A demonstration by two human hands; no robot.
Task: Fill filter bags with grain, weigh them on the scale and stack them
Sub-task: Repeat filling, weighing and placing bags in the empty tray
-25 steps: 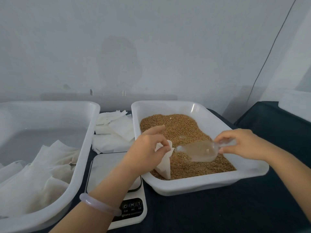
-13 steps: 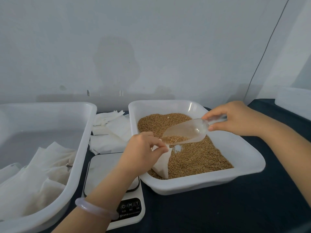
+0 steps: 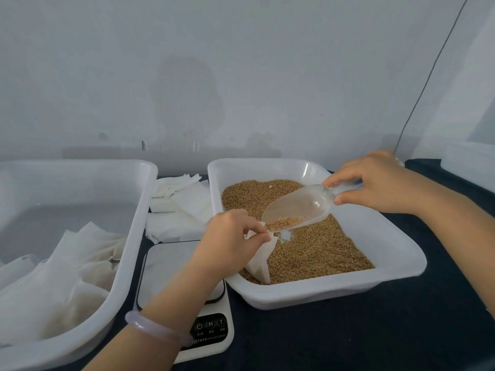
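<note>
Left grip: the left hand (image 3: 230, 242) has thumb and fingers curled in a pinch on the top edge of a white bag (image 3: 261, 261) and holds its mouth up. The bag stands roughly upright, with its lower end on the grain (image 3: 321, 250) in the near-left corner of the right tray (image 3: 396, 247).

Right grip: the right hand (image 3: 375, 183) has fingers and thumb closed round the handle of a clear scoop (image 3: 300, 207). The scoop tilts down to the left, with its lip at the bag mouth. I cannot tell whether lip and bag touch. A small heap of grain lies at the lip, and the rest of the bowl is see-through and bare.

Grain covers most of the tray floor, heaped toward the back. A small white patch of floor (image 3: 286, 236) shows just right of the bag.

A pale bracelet (image 3: 152, 328) is on the left wrist. The left forearm crosses above the white scale (image 3: 171, 266), which sits between the two trays at the near edge, with its buttons toward the person.

A loose pile of flat empty bags (image 3: 182, 204) lies behind the scale, between the trays.

The left tray (image 3: 134, 236) is large and translucent and holds limp white filled bags (image 3: 53, 277) lying overlapped at its near-left end.

The worktop (image 3: 375, 330) is covered in dark cloth. Behind it is a pale wall, with a thin cable (image 3: 428, 76) running down it at the right.
</note>
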